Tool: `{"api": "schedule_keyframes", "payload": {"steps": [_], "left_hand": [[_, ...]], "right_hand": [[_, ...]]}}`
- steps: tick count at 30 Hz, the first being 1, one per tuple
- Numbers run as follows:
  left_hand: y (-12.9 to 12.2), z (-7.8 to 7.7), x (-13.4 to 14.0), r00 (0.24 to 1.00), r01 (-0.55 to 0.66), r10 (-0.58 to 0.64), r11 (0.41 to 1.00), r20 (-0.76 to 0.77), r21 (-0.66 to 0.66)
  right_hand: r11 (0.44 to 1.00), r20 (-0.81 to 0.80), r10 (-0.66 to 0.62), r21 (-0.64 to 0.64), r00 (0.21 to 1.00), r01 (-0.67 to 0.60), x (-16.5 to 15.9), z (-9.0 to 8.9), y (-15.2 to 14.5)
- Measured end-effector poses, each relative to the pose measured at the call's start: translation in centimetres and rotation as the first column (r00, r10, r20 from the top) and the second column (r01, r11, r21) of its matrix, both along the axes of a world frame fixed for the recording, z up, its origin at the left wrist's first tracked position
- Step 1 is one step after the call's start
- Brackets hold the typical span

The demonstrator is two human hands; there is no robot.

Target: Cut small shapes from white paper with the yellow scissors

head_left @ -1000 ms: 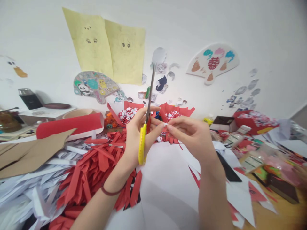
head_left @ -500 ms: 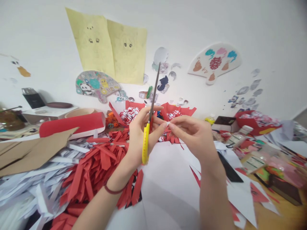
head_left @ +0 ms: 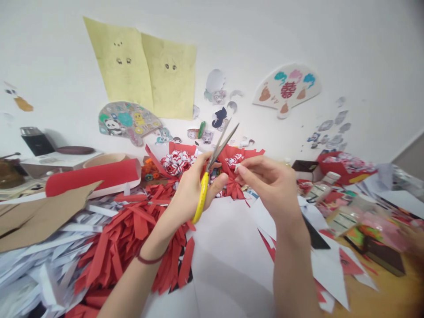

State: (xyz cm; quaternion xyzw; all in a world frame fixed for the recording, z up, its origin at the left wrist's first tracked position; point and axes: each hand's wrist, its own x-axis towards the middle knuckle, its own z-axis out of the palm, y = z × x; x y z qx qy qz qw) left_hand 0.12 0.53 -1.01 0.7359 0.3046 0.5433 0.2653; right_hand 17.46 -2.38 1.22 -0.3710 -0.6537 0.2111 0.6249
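A pair of scissors (head_left: pixel 202 194) with yellow handles is held in my left hand (head_left: pixel 191 185); the blades point up and are slightly apart. My right hand (head_left: pixel 276 185) pinches a small white piece of paper (head_left: pixel 237 167) between thumb and forefinger, just right of the scissors. The two hands are apart above a white sheet (head_left: pixel 232 247). Below my left wrist lies a heap of red paper strips (head_left: pixel 115 238). Farther left, a pile of white paper strips (head_left: pixel 43 265) spreads out.
Behind the hands, a red box (head_left: pixel 155 161) holds red-and-white paper flowers (head_left: pixel 177 162). A red roll (head_left: pixel 96 176) and cardboard (head_left: pixel 43 216) lie at left. Paper scraps (head_left: pixel 331 274), bottles and a second red container of flowers (head_left: pixel 347 165) crowd the right. The wall stands close behind.
My right hand has drawn apart from my left, keeping the small white paper. The scissors in my left hand have tilted right and their blades have spread slightly.
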Motion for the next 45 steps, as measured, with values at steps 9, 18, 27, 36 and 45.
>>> {"api": "schedule_keyframes", "payload": {"steps": [9, 18, 27, 36, 45], "left_hand": [[-0.4, 0.5, -0.1, 0.967, 0.001, 0.003, 1.0, -0.253, 0.015], [-0.2, 0.0, 0.6, 0.975, -0.009, 0.026, 0.997, -0.22, 0.077], [0.1, -0.5, 0.7, 0.954, -0.128, 0.178, 0.97, -0.242, 0.209], [0.2, -0.8, 1.2, 0.941, -0.172, 0.244, 0.941, -0.233, 0.29], [0.1, -0.9, 1.6, 0.949, -0.168, 0.237, 0.94, -0.21, 0.298]], "right_hand": [[0.99, -0.025, -0.024, 0.14, 0.999, 0.027, 0.4, 0.2, 0.0], [0.982, -0.056, -0.038, 0.184, 0.998, 0.047, 0.4, 0.1, 0.1], [0.973, -0.034, -0.086, 0.213, 0.996, 0.092, 0.3, 0.2, 0.0], [0.963, -0.075, -0.106, 0.239, 0.992, 0.121, 0.4, -0.1, 0.1], [0.966, -0.104, -0.089, 0.233, 0.991, 0.112, 0.2, 0.0, 0.0]]}}
